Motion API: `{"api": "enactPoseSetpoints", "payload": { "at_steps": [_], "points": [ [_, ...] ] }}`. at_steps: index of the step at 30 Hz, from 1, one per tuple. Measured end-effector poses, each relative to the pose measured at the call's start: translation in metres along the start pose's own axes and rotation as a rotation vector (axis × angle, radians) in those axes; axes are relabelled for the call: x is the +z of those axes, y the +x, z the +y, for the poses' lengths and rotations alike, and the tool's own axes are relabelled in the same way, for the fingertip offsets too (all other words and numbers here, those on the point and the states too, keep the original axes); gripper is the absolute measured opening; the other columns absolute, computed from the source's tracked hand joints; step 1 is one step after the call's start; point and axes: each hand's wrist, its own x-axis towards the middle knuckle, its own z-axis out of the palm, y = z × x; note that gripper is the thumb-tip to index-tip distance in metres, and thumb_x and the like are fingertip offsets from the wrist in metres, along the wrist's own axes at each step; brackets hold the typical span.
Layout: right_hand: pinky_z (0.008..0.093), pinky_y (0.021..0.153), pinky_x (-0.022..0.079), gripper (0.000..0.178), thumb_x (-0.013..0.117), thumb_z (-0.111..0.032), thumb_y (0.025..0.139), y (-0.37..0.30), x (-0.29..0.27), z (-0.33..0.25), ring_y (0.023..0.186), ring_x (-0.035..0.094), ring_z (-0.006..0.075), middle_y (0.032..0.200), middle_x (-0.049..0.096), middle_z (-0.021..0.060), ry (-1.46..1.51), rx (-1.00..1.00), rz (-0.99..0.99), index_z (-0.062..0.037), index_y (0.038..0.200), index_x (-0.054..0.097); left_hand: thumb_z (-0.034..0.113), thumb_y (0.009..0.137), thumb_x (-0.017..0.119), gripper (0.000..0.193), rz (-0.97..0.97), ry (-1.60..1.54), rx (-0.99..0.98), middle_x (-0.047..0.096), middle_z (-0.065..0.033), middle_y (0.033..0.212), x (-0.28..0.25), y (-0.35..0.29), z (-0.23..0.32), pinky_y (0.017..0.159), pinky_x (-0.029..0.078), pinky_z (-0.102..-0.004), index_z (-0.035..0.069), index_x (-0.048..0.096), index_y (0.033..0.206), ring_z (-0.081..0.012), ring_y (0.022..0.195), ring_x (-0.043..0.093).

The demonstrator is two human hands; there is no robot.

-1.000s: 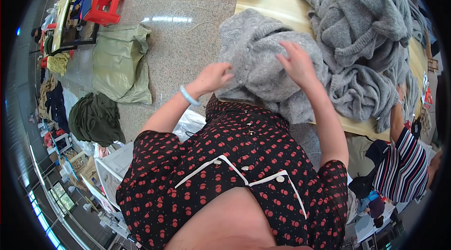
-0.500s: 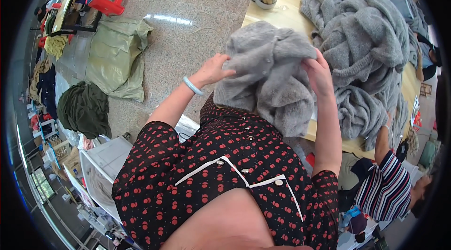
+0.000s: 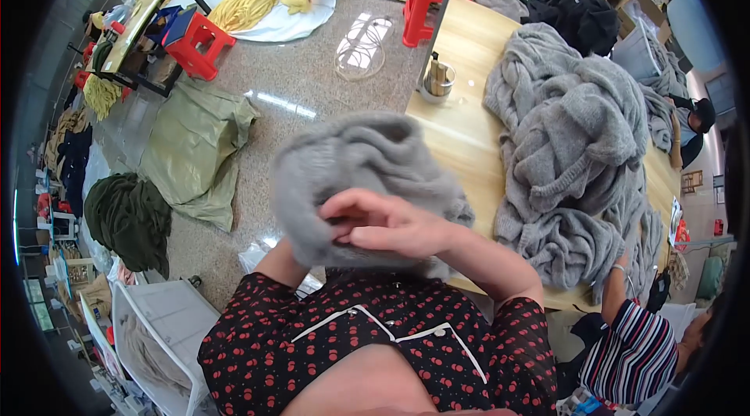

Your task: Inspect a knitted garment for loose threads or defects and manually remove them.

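Note:
A fuzzy grey knit cardigan (image 3: 367, 158) is bunched up in front of my chest, its left part smeared by motion. My right hand (image 3: 394, 227) reaches across my body to the near side of the cardigan, with fingers curled and thumb bent against the cloth. Of my left arm (image 3: 283, 264) only the forearm shows; the left hand is hidden behind the cardigan. To the right, a large heap of similar grey knitwear (image 3: 578, 119) lies on the pale wooden table (image 3: 461, 131).
A metal cup of tools (image 3: 438, 82) stands near the table's left edge, by a dark pole. A co-worker in a striped shirt (image 3: 631, 353) touches the heap at lower right. On the left are a white bin (image 3: 168, 310), dark green cloth (image 3: 129, 221), an olive sheet (image 3: 195, 146) and red stools (image 3: 205, 45).
The cardigan has moved left and been bunched and turned. My right hand has swung left across my body to its near side, while my left hand has gone behind the cloth.

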Motion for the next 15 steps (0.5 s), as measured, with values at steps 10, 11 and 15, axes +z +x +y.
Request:
{"api": "enactPoseSetpoints", "payload": {
  "at_steps": [10,11,15],
  "points": [
    [0.0246,0.075,0.043,0.031,0.054,-0.025,0.085,-0.108,-0.131,0.090,0.084,0.054,0.0106,0.097,0.057,0.0035,-0.383,0.428,0.909,-0.0025,0.106,0.052,0.038,0.079,0.042,0.044,-0.329,0.914,-0.477,0.048,-0.0114,0.111,-0.138,-0.078,-0.002,0.091,0.032,-0.0380,0.010,0.044,0.113,-0.0243,0.103,0.044],
    [0.0245,0.073,0.043,0.030,0.054,-0.025,0.084,-0.124,-0.136,0.108,0.081,0.054,0.0102,0.094,0.058,0.0029,-0.353,0.438,0.932,-0.0025,0.104,0.053,0.038,0.080,0.041,0.043,-0.446,1.016,-0.534,0.050,-0.0109,0.110,-0.141,-0.081,-0.008,0.090,0.033,-0.0380,0.010,0.046,0.112,-0.0237,0.102,0.045],
    [0.0260,0.069,0.046,0.030,0.056,-0.024,0.081,-0.171,-0.136,0.170,0.076,0.057,0.0119,0.086,0.061,0.0046,-0.519,0.668,1.020,-0.0012,0.100,0.057,0.036,0.080,0.040,0.041,-0.620,0.953,-0.706,0.050,-0.0112,0.111,-0.141,-0.081,-0.049,0.091,0.033,-0.0376,0.011,0.049,0.111,-0.0241,0.103,0.046]
  ]
}}
